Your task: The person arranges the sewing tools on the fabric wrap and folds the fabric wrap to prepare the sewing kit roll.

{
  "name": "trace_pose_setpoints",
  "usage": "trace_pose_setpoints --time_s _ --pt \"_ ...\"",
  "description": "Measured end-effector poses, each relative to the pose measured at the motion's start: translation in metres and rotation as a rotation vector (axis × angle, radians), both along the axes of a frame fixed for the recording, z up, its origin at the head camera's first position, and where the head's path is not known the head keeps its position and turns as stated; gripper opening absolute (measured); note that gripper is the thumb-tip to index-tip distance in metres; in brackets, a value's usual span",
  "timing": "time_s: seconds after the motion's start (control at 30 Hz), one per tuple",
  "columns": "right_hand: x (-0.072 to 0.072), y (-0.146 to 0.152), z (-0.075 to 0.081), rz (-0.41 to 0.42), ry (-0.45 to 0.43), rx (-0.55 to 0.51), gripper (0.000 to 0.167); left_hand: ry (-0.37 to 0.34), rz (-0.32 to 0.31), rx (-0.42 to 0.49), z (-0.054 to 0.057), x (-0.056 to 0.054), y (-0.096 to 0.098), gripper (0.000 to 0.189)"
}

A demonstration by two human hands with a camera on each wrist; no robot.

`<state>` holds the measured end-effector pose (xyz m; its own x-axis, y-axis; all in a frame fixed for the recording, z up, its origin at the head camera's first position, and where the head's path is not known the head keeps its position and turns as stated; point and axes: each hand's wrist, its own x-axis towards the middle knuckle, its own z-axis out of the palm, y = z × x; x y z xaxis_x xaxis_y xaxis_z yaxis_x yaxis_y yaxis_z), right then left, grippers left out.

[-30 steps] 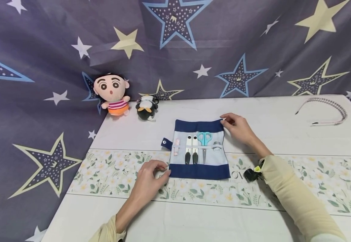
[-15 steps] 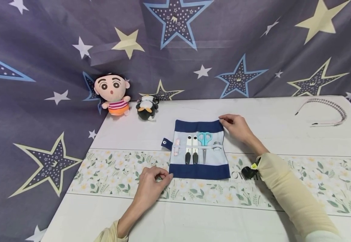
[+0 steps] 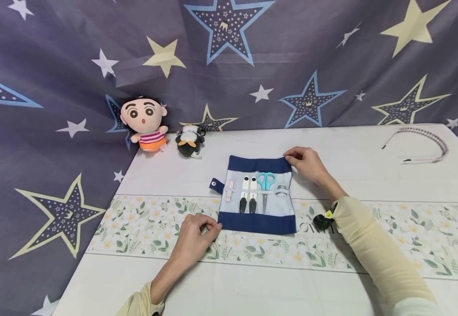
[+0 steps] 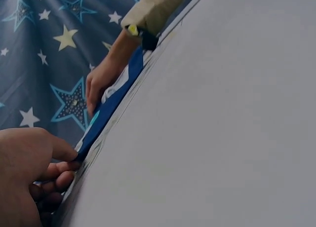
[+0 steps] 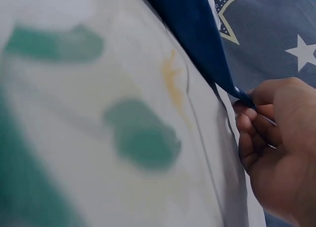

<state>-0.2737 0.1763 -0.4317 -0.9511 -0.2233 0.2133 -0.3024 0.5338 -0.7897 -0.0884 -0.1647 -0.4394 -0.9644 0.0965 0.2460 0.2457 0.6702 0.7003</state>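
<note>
An unrolled navy and pale grey fabric pouch (image 3: 258, 221) lies flat on the table in the head view. A band across its middle holds teal-handled scissors (image 3: 266, 181), two white tools with black ends (image 3: 248, 195), a small pinkish strip (image 3: 229, 191) and a grey round piece (image 3: 282, 191). My left hand (image 3: 195, 237) pinches the near left corner between thumb and fingers. At the far right corner, my right hand (image 3: 305, 164) pinches the navy edge; the right wrist view shows that navy corner (image 5: 197, 34) lifted to a point in the fingertips.
A snap tab (image 3: 216, 185) sticks out from the pouch's left side. Two plush toys, a doll (image 3: 150, 127) and a penguin (image 3: 189, 141), sit at the back left. A headband (image 3: 430, 136) lies at the back right. A star-patterned curtain (image 3: 229, 87) hangs behind the table.
The right hand and sleeve have shifted slightly left, with the fingers still at the far right corner. The left hand has stayed at the near left corner. The head view has shifted slightly.
</note>
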Motion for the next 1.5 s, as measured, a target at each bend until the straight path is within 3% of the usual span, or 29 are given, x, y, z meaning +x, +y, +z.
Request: trace_pose_setpoints --time_s 0.27,0.5,0.7,1.0,1.17,1.3,1.5 --pt "0.016 0.022 0.004 0.021 -0.043 -0.043 0.017 0.010 -0.081 0.015 0.003 -0.031 -0.016 0.014" --pt "0.040 0.047 0.009 0.065 -0.098 -0.094 0.015 0.046 -0.114 -0.003 0.003 -0.075 -0.019 0.011" --pt "0.062 0.065 0.010 0.097 -0.098 -0.055 0.012 0.032 -0.107 -0.016 0.005 -0.114 -0.007 0.012" --pt "0.100 0.077 0.016 0.161 -0.147 0.045 0.008 -0.022 -0.041 -0.060 0.008 -0.161 0.019 0.014" --pt "0.120 0.075 0.014 0.212 -0.138 0.030 0.003 -0.061 -0.023 -0.079 0.011 -0.179 0.033 0.015" --pt "0.133 0.070 0.014 0.263 -0.126 0.039 0.004 -0.031 -0.020 -0.095 0.014 -0.189 0.043 0.014" --pt "0.144 0.061 0.016 0.299 -0.149 0.096 0.007 -0.011 -0.020 -0.113 0.017 -0.195 0.051 0.014"
